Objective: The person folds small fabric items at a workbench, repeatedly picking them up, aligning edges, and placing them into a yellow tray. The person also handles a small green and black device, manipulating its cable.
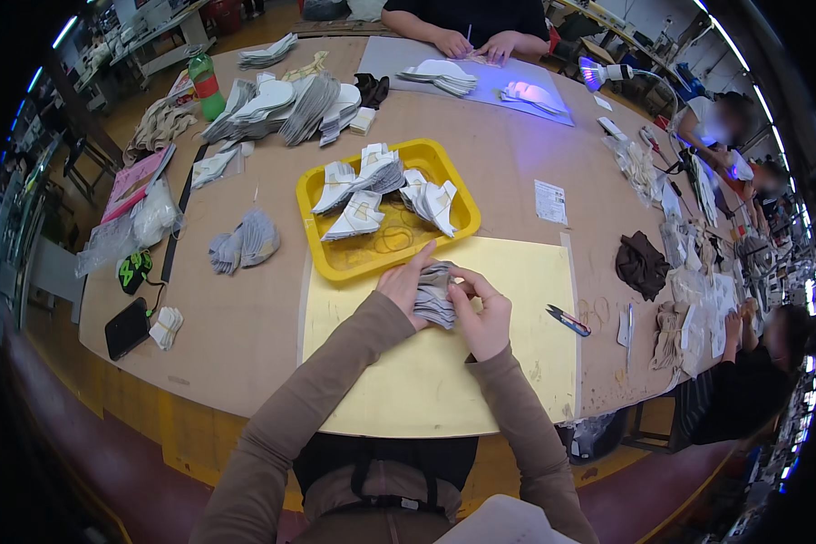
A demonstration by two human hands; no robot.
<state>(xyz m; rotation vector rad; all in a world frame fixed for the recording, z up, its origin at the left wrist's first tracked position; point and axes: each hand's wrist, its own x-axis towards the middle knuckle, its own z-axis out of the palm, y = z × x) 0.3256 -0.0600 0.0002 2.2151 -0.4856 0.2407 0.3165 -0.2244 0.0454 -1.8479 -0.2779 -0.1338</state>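
Over the yellow sheet (363, 363) in front of me, both hands hold a small stack of grey cut fabric pieces (436, 299). My left hand (403, 286) wraps round the stack's left side, thumb up along the edge. My right hand (482, 313) pinches the stack's right side with bent fingers. Just beyond stands a yellow plastic tray (311, 238), its near rim close to my left fingers. Inside it lie several banded bundles of white and grey pieces (357, 216) and loose rubber bands (395, 239).
Thread snips (568, 320) lie right of the sheet. A bundle of grey pieces (245, 243), a phone (128, 328) and a green bottle (207, 83) are at left, with large piles (290, 104) behind. Across the table a person works near a lit lamp (598, 74). Dark cloth (642, 264) lies right.
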